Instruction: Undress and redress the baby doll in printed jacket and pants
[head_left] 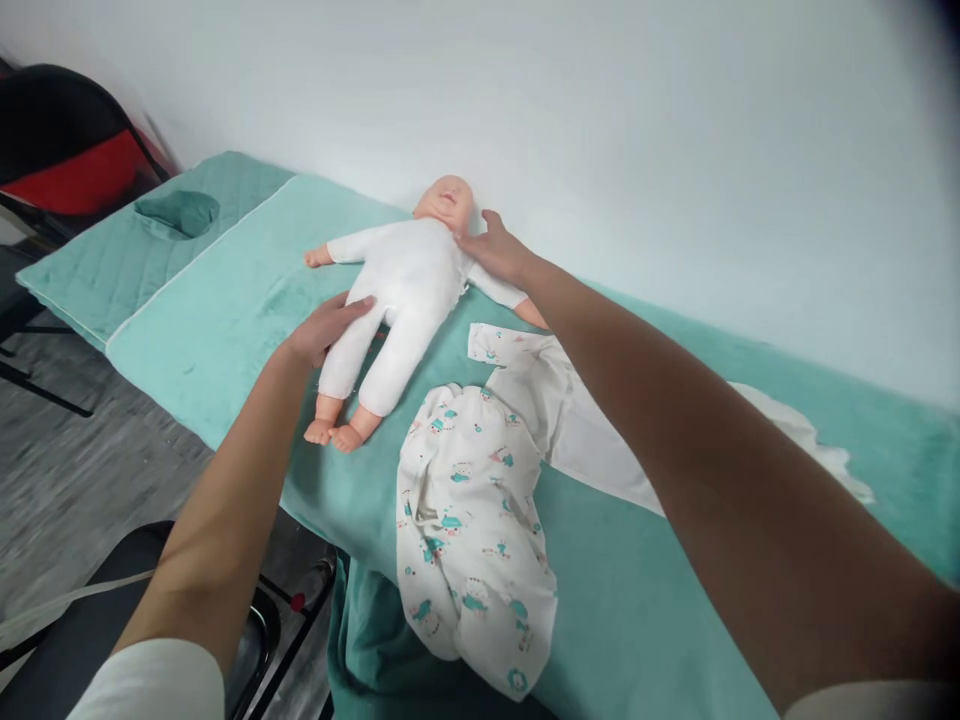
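Note:
A baby doll (pixel 412 270) with a white cloth body lies on its back on the green-covered massage bed (pixel 247 310), its head toward the wall. My left hand (pixel 330 328) rests against the doll's leg near the hip, thumb over the leg and the other fingers partly hidden. At the doll's shoulder and neck is my right hand (pixel 499 247), its fingers spread and the thumb side raised. Nearer to me, a white patterned baby garment (pixel 472 510) lies bunched, part of it reaching over the bed's front edge. Its white upper part runs behind my right forearm.
A white scalloped-edge cloth (pixel 802 430) lies beyond my right forearm. The bed's far left end has a face hole (pixel 180 214). A black and red chair (pixel 75 150) stands behind that end, and a dark chair (pixel 112 610) is at lower left. The white wall (pixel 675 150) borders the bed.

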